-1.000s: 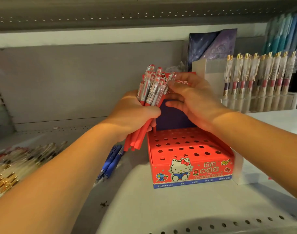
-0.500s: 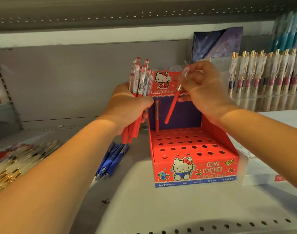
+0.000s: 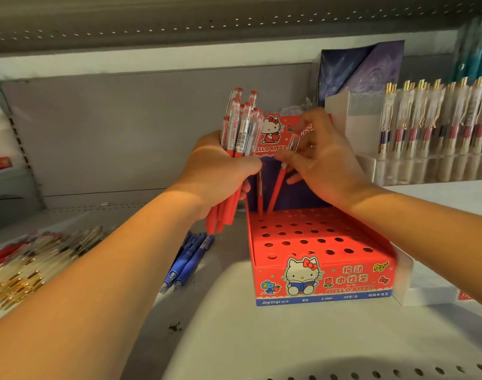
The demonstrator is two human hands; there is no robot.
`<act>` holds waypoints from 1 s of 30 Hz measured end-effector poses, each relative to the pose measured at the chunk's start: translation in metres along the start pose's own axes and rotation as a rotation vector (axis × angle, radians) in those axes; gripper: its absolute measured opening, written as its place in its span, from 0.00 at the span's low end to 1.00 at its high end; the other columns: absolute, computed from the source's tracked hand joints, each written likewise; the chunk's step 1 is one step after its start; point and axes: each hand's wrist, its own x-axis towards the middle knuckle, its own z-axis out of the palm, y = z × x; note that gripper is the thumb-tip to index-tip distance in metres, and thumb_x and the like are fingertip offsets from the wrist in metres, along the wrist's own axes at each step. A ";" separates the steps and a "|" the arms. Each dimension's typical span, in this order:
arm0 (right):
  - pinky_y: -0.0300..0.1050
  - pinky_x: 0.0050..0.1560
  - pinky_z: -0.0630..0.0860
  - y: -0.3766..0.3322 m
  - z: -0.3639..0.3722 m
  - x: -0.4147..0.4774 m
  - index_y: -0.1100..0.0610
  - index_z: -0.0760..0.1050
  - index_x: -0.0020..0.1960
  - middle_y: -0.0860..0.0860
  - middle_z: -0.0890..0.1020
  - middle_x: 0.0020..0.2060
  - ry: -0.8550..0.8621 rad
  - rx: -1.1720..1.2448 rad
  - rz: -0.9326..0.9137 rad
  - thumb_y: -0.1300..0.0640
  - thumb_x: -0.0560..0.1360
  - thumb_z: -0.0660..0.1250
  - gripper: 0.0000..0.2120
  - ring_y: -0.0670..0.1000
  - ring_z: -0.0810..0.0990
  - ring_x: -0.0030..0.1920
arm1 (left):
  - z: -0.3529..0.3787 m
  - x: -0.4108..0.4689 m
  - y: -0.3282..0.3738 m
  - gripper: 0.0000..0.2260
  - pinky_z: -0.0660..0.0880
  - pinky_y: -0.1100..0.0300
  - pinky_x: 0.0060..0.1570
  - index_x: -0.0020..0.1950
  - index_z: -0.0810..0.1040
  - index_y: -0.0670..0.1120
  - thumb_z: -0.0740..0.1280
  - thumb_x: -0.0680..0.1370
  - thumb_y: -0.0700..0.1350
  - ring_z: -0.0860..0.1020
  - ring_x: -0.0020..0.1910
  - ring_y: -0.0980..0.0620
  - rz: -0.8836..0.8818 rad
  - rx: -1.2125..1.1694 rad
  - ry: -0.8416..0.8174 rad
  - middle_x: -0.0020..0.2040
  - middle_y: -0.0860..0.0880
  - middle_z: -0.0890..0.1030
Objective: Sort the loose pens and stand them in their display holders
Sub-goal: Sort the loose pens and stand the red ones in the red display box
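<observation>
Pinching a red pen (image 3: 277, 187) tip-down over the Hello Kitty holder's (image 3: 344, 286) 11 o'clock holes, right hand (image 3: 325, 163) aims; left hand (image 3: 220, 171) clenches spare pens (image 3: 241, 127) for feeding.

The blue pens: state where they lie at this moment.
Head view: the blue pens lie loose on the shelf, left of the red Hello Kitty holder, beneath the left hand.

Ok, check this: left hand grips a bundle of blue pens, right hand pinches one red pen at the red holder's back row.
Wrong colour. In the head view the bundle in the left hand is red pens; the blue pens lie loose on the shelf below it. The rest stands.
</observation>
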 end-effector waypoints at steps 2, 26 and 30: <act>0.44 0.26 0.80 -0.001 -0.001 0.001 0.43 0.65 0.49 0.52 0.80 0.35 0.005 -0.018 -0.011 0.60 0.72 0.75 0.21 0.49 0.83 0.31 | 0.000 0.000 0.000 0.07 0.74 0.62 0.24 0.39 0.76 0.47 0.69 0.71 0.35 0.76 0.22 0.53 -0.010 -0.006 0.002 0.24 0.48 0.77; 0.44 0.34 0.82 0.019 0.000 -0.003 0.47 0.75 0.53 0.50 0.80 0.39 -0.332 -0.178 0.094 0.68 0.75 0.68 0.17 0.52 0.83 0.37 | -0.002 0.000 0.001 0.07 0.74 0.62 0.24 0.40 0.76 0.46 0.69 0.72 0.35 0.75 0.22 0.54 -0.096 -0.075 -0.065 0.26 0.48 0.76; 0.35 0.43 0.77 0.008 -0.001 -0.002 0.52 0.78 0.56 0.49 0.81 0.44 -0.289 -0.305 0.034 0.63 0.75 0.69 0.12 0.48 0.81 0.42 | -0.001 0.000 0.001 0.07 0.74 0.61 0.25 0.39 0.76 0.45 0.69 0.73 0.35 0.75 0.21 0.52 -0.119 -0.108 -0.100 0.25 0.46 0.77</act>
